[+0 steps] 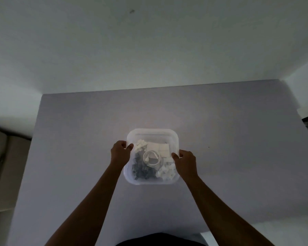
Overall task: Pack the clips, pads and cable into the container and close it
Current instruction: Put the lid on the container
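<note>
My left hand [121, 151] grips the left rim of the clear container [173, 139], thumb hooked over the edge, fingers curled outside. Inside, left to right: dark clips [140, 170] with white clips [140, 145] behind them, the coiled white cable [152, 158] in the middle, pads [159, 147] toward the far right; the container sits mid grey tabletop [78, 139]. My right hand [185, 161] pinches the right rim the same way, thumb inside

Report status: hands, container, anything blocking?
Left hand and right hand grip opposite sides of the container. Cable, clips and pads inside. Cannot tell whether the lid is on. Nothing blocking.
</note>
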A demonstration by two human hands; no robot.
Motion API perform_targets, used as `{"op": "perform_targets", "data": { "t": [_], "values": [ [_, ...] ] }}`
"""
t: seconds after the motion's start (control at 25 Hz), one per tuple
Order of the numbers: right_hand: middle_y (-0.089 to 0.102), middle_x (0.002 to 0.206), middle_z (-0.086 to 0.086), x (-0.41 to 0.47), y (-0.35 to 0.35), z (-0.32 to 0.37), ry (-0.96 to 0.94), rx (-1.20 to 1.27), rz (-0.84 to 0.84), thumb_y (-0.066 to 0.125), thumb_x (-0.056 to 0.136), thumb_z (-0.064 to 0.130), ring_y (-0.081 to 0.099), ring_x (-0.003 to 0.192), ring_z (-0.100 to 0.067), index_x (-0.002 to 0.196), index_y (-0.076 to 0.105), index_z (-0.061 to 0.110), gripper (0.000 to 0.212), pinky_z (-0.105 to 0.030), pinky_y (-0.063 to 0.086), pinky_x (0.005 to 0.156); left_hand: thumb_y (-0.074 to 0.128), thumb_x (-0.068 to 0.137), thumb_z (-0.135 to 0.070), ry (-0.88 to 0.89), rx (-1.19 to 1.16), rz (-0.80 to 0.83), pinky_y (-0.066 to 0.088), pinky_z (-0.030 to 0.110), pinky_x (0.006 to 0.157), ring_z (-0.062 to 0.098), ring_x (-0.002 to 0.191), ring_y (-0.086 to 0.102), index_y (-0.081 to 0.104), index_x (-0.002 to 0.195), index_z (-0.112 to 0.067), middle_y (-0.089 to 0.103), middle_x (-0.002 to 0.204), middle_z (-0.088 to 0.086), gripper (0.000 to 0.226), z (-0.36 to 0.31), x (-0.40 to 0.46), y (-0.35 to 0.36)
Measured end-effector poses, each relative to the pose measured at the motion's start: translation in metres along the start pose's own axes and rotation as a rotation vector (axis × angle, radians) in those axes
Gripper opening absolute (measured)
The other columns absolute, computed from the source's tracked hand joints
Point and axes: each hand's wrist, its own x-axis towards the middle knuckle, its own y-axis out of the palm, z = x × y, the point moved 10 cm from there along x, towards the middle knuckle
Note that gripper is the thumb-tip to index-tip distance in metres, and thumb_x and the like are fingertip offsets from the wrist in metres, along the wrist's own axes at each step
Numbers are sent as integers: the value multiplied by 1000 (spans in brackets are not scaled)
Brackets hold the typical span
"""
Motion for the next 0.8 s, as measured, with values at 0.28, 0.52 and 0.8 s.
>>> {"op": "perform_targets", "data": {
  "t": [0.28, 0.52, 0.8],
  "values": [
    [66, 115, -13, 0, -9, 1, 49, 114, 9, 70, 89, 32, 63, 105, -25, 124, 61, 3, 47, -25, 43, 81, 67, 90, -28, -29, -72, 24, 53, 44, 89, 28, 91, 62, 64, 104, -4, 66, 97, 9, 28, 15, 3, 2],
    [69, 103, -18, -20, 19, -44, 307, 240, 244, 55, 82, 70, 68, 91, -31, 106, 66, 0, 75, -41, 62, 71, 43, 98, -48, -45, 95, 114, 48, 35, 74, 24, 74, 58, 62, 91, -1, 62, 83, 12, 51, 30, -12, 13],
    [73, 94, -13, -37, 16, -42, 293, 476, 229, 72, 85, 43, 71, 85, -26, 94, 72, 9, 35, -46, 62, 66, 51, 96, -47, -11, 84, 65, 51, 45, 92, 32, 107, 60, 53, 127, -2, 63, 119, 17, 55, 33, -25, 18]
  ]
}}
